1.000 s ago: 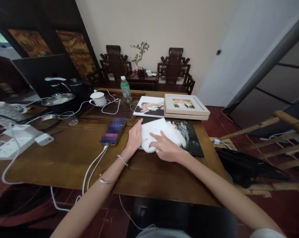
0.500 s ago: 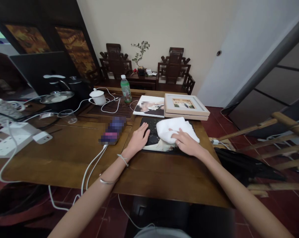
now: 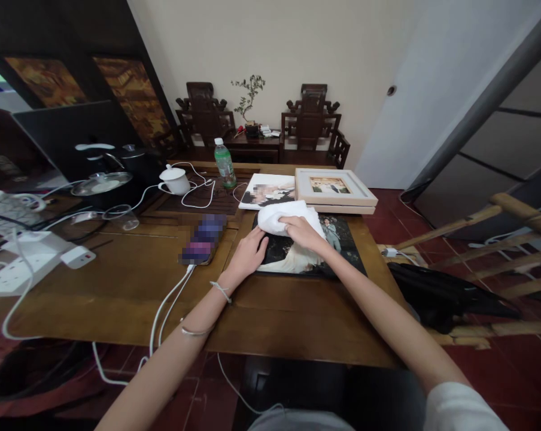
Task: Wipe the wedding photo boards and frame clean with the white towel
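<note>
A dark photo panel [image 3: 349, 251] lies flat on the wooden table, showing a standing figure and a pale trailing dress. My right hand [image 3: 305, 234] grips a bunched white cloth [image 3: 273, 216] and presses it on the upper left part of the panel. Resting along the panel's left edge is my left hand [image 3: 249, 251], fingers stretched out, their tips close to the cloth. The cloth and my right hand cover part of the picture.
Behind the panel lie a white-edged photo print [image 3: 264, 190] and stacked picture frames [image 3: 364, 194]. A green-labelled bottle [image 3: 225, 166] and lidded white cup [image 3: 175, 181] stand farther back. Left are a phone [image 3: 203, 239] on cables and a power strip [image 3: 23, 269].
My right hand has moved the cloth left across the panel, uncovering the standing figure on the right. My left hand stays at the left edge.
</note>
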{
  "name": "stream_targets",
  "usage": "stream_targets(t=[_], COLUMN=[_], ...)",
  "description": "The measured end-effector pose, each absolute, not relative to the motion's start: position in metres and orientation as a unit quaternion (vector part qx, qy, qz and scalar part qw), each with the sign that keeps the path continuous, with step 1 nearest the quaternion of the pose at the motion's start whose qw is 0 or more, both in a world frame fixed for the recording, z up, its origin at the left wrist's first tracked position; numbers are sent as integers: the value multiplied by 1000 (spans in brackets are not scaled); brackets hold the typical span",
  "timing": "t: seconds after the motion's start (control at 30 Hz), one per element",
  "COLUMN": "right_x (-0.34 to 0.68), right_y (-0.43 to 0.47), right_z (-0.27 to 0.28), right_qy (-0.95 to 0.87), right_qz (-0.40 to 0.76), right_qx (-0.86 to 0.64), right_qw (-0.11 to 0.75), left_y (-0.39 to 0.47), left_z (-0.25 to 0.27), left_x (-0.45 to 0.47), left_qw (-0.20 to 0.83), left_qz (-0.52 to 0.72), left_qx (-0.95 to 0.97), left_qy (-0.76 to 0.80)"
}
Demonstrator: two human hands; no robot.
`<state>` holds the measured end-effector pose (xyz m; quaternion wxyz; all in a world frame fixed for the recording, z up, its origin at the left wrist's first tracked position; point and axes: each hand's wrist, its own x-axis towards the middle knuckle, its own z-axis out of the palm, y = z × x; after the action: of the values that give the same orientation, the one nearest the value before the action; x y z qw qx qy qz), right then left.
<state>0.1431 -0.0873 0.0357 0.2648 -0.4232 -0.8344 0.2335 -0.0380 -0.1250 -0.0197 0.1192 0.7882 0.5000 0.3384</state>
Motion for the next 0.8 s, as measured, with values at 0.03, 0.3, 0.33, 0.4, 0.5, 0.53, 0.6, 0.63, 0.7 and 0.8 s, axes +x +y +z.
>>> stream_targets(t=[0.03,0.3,0.33,0.4,0.5,0.53,0.6,0.63,0.7,0.8], right_x=[153,259,266,273,271,269,264,261,258,257], right_y=[-89,-112,-119,-139,-182,-197,-224,-234,-243,-226], right_z=[35,36,36,33,30,29,30,31,34,38], right_qy=[-833,-810,-811,-821,-848,-856,-869,-875,-884,-880], right_qz=[230,163,152,136,132,134,146,154,166,163], right_qx=[-428,-501,-508,-511,-486,-474,-452,-440,-420,-429], right_qw=[265,256,246,215,167,156,141,134,122,122], left_y=[-125,-122,-122,-122,-121,-120,-120,-119,-119,-120], left_z=[-21,-27,-27,-28,-29,-29,-30,-31,-31,-31], left_x=[-38,-38,-38,-38,-38,-38,-39,-39,-39,-39], left_qw=[118,107,106,105,103,102,100,100,100,105], left_qz=[335,331,330,329,326,324,319,317,316,316], left_qx=[786,779,778,777,777,777,779,779,779,777], left_qy=[507,522,523,526,529,530,531,531,532,534])
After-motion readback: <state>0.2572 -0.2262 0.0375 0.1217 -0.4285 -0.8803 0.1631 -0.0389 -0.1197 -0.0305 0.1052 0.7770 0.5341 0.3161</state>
